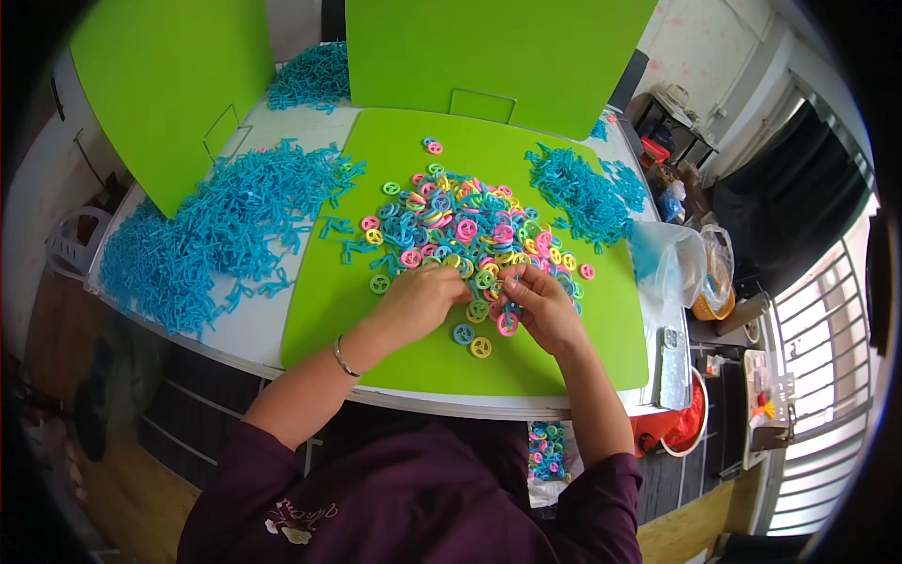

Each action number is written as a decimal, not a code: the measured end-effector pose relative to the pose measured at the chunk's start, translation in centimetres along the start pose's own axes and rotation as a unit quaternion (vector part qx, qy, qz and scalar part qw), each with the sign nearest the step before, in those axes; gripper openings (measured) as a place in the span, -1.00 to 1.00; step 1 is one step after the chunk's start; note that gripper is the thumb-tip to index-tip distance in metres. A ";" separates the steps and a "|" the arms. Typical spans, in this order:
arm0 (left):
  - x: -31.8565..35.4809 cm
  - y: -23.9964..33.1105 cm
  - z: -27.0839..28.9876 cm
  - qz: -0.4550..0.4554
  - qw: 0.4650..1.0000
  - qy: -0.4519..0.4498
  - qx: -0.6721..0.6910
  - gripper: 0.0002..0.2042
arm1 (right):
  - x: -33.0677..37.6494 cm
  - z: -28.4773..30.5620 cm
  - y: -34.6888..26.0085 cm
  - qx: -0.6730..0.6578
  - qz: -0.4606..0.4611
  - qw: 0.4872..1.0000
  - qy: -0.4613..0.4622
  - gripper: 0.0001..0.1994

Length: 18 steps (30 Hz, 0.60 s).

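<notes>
A heap of small plastic wheels in pink, yellow, green and blue, mixed with blue pieces, lies on the green mat. At its near edge, my left hand has its fingers pinched together; whatever they hold is hidden. Close beside it, my right hand is closed, thumb against fingers, on a pink wheel with a bit of blue plastic by it. Green wheels show between the two hands. A loose blue wheel and a yellow wheel lie just below them.
Blue forked plastic pieces form a large pile at left, with smaller piles at far left and right. Upright green boards stand behind. A clear plastic bag and a phone are at the right edge.
</notes>
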<state>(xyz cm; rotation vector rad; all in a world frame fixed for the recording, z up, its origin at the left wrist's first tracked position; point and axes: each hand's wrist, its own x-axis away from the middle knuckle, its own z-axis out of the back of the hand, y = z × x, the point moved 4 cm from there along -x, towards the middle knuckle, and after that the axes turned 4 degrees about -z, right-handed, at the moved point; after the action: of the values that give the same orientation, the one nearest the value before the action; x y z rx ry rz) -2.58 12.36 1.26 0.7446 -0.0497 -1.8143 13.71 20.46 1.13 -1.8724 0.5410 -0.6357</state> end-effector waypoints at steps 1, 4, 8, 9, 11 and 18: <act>-0.2 -0.1 0.1 0.000 1.000 0.001 0.000 -0.82 | -0.1 -0.2 0.1 0.007 -0.004 1.000 0.008 -0.81; -0.6 0.3 1.4 0.005 0.976 0.134 0.171 -0.86 | 0.3 -1.5 -0.1 -0.059 -0.012 0.998 -0.012 -0.81; -0.3 0.4 0.8 0.121 0.921 0.118 0.350 -0.89 | -0.3 -1.3 0.9 -0.119 -0.009 0.993 -0.020 -0.80; -0.2 0.3 0.7 0.117 0.920 0.132 0.349 -0.89 | -0.3 -1.5 0.9 -0.120 -0.009 0.993 -0.021 -0.80; -0.2 0.9 1.1 0.124 0.910 0.146 0.368 -0.89 | -0.2 -1.7 0.8 -0.133 -0.006 0.991 -0.002 -0.81; 0.1 2.4 2.2 0.012 0.943 0.250 0.221 -0.87 | 0.2 -2.2 0.7 -0.112 0.028 0.993 0.001 -0.81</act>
<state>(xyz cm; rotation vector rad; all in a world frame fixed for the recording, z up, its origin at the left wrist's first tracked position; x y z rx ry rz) -1.70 10.67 3.88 1.5012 -0.1342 -1.5552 12.35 18.59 1.22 -2.0575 0.6867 -0.5578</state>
